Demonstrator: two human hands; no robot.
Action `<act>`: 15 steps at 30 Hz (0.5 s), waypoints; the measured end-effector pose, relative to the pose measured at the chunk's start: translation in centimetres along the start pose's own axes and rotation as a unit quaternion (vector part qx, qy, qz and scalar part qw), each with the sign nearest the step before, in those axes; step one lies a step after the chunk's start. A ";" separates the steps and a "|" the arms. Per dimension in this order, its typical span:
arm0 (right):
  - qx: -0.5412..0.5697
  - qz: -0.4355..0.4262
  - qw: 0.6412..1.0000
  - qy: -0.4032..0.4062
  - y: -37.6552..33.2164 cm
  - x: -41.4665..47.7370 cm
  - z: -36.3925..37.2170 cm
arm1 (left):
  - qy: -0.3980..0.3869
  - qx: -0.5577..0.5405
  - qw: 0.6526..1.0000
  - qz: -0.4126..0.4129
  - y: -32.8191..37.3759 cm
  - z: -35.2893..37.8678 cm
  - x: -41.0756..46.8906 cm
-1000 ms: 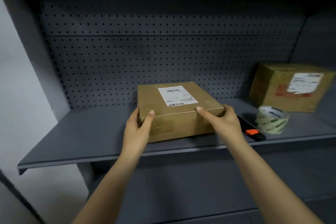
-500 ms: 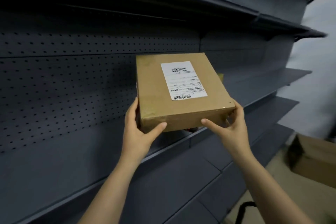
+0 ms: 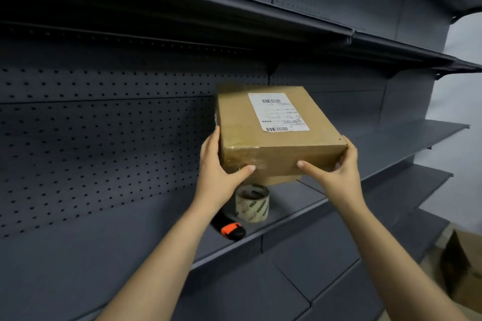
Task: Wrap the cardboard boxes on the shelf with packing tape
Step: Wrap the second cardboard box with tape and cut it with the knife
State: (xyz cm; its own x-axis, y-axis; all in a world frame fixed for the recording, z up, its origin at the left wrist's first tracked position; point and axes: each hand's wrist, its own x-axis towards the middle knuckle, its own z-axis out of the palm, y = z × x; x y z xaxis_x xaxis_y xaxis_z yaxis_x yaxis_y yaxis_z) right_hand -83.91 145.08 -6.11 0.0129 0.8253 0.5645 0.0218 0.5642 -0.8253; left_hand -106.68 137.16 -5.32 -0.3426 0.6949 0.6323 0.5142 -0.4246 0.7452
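Both hands, left hand (image 3: 219, 172) and right hand (image 3: 336, 174), grip a stiff, seemingly light cardboard box (image 3: 276, 133) by its sides; tape roll (image 3: 252, 203) sits below.

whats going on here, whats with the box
A person holds a labelled cardboard box in both hands, left hand on its near left corner, right hand on its near right corner, clear of the grey shelf. A roll of packing tape and an orange-and-black cutter lie on the shelf below it, untouched.

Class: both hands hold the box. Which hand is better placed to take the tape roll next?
Probably the left hand: the tape roll stands just below it; the right hand is farther off.
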 end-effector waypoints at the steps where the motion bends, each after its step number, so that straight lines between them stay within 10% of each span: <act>1: 0.008 0.003 1.000 -0.009 0.8 1.6 -0.2 | 0.008 0.012 1.000 0.000 -0.1 1.1 0.9; 15: -0.089 -0.092 0.991 -0.049 5.6 9.1 0.1 | 0.048 0.111 0.992 0.032 -3.0 7.8 3.3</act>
State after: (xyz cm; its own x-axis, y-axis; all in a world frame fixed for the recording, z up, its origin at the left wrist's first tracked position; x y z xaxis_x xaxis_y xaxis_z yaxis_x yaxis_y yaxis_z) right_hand -83.80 155.74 -5.57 -0.1039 0.7122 0.6942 0.1917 0.6992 -0.6887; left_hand -103.27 145.28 -7.11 -0.3721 0.6074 0.7019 0.6943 -0.3197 0.6448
